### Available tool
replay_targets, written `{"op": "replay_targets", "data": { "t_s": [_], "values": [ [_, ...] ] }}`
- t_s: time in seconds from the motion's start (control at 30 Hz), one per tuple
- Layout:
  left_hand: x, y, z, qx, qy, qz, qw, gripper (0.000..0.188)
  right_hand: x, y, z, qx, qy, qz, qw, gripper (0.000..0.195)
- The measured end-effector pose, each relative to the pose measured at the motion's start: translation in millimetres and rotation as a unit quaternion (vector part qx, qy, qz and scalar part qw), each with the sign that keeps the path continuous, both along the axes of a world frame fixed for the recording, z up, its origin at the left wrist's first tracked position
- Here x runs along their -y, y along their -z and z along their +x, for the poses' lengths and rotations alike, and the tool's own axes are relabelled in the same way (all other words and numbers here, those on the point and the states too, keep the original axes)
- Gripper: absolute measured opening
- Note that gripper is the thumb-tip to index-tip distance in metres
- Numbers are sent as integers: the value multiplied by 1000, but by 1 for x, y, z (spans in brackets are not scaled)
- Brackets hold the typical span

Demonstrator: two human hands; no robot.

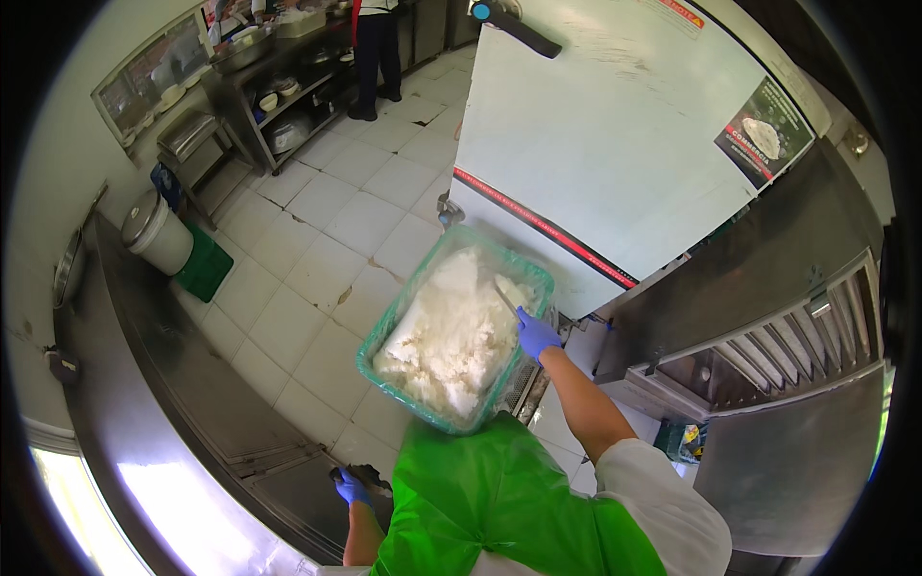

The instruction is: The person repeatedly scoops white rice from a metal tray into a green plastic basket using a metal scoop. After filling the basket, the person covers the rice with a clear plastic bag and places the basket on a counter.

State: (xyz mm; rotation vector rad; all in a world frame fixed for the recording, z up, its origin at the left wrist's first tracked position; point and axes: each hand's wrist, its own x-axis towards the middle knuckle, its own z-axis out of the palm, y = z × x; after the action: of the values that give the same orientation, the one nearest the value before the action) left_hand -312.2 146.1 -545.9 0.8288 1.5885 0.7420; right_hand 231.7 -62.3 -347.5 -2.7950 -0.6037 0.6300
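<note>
A green plastic-lined basket (367,371) stands before me, full of steaming white cooked rice (450,331). My right hand (537,335), in a blue glove, grips the handle end of a slim metal utensil (506,297) at the basket's right side. The utensil's far end reaches into the rice, so its shape there is hidden. Low on the left, beside a steel cabinet, my gloved left hand (351,487) is closed around a small dark object (336,474), whose kind I cannot tell. A green apron (497,497) covers my front, close to the basket's near end.
A tall white rice-steaming cabinet (576,144) rises beyond the basket. A steel counter (158,432) runs along the left, near a lidded white bucket (160,234). Steel equipment with slats (792,345) stands at right. A person (376,50) stands by shelves at the back.
</note>
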Motion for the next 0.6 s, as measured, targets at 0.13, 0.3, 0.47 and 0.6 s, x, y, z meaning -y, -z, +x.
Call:
{"op": "replay_targets", "data": {
  "t_s": [0.13, 0.3, 0.47, 0.6],
  "values": [
    [23, 12, -12, -61, -9, 22, 998, 42, 26, -25, 10, 18, -39, 8, 999, 50],
    [64, 6, -18, -24, -35, -27, 999, 46, 115, -74, -4, 52, -76, 28, 995, 50],
    [95, 10, -27, -157, -20, -33, 987, 42, 100, -89, -25, -30, -73, 50, 996, 51],
    [90, -103, 42, 28, -85, -118, 989, 39, 31, 14, 2, -11, -25, 90, 996, 50]
  ]
}}
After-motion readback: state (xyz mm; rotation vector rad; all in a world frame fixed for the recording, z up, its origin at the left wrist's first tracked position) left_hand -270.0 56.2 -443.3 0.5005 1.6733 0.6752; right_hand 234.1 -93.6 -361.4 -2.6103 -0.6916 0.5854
